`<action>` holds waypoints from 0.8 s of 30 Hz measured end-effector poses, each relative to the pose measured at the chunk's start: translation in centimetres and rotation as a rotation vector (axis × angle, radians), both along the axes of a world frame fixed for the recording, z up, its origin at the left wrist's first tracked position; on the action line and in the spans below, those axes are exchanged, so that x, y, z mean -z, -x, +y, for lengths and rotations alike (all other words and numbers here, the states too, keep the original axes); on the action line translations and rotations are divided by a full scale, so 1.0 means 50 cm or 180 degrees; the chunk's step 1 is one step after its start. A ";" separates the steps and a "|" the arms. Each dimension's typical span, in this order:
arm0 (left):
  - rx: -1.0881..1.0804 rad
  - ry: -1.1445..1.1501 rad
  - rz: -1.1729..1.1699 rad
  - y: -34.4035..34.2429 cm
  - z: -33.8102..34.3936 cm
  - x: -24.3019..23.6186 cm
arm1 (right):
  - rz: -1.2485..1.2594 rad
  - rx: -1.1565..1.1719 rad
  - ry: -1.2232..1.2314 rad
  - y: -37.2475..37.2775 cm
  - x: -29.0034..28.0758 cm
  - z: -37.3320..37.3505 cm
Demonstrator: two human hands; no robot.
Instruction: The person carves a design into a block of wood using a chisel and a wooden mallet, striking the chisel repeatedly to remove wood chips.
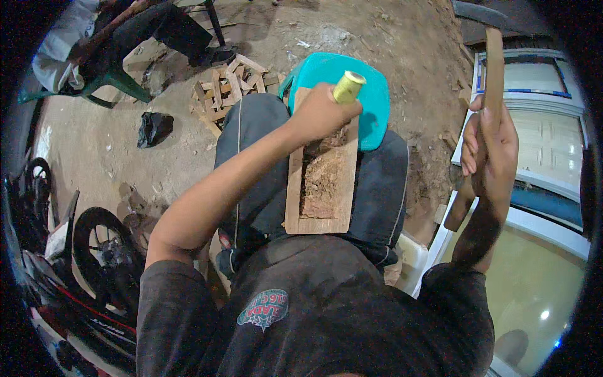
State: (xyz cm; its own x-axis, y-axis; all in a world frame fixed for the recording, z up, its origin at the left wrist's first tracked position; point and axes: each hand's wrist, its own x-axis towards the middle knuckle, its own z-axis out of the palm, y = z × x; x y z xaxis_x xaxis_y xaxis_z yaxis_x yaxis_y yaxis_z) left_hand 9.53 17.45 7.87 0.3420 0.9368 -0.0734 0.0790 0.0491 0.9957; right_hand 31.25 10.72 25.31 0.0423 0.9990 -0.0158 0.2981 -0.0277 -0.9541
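Observation:
Across my lap lies a thick wooden block (320, 226), its far end resting on a teal plastic stool (372, 85). A rough rectangular recess (323, 179) runs along the block, with chips and splintered wood inside. My left hand (323, 113) is wrapped round the yellow handle of a chisel (348, 88) over the far part of the recess; the fist hides its blade. Off to the right, my right hand (493, 141) grips a long wooden club (495, 69), raised and held apart from the chisel.
Beyond my left knee lies a pile of wood offcuts (232, 85), with a black plastic bag (154, 129) nearby. Another person (135, 38) sits on a green chair (119, 85) at far left. A motorcycle (94, 264) stands at lower left; white-framed panels (540, 138) line the right.

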 end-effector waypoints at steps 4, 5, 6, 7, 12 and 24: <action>-0.0068 0.0168 -0.0312 0.021 0.020 -0.004 | -0.0083 0.0188 0.0454 0.001 0.020 -0.014; -0.0054 0.0212 -0.0368 0.021 0.018 -0.002 | -0.0212 0.0195 0.0501 0.002 0.029 -0.018; -0.0057 0.0249 -0.0422 0.023 0.019 -0.004 | -0.0340 0.0184 0.0541 0.005 0.036 -0.017; -0.0062 0.0285 -0.0475 0.024 0.019 -0.007 | -0.0468 0.0170 0.0580 0.011 0.040 -0.017; -0.0052 0.0295 -0.0405 0.027 0.019 -0.019 | -0.0420 -0.0133 0.0620 0.024 0.037 -0.003; -0.0045 -0.0036 0.0205 0.017 0.022 0.010 | -0.1349 0.0722 0.1085 0.086 0.036 -0.007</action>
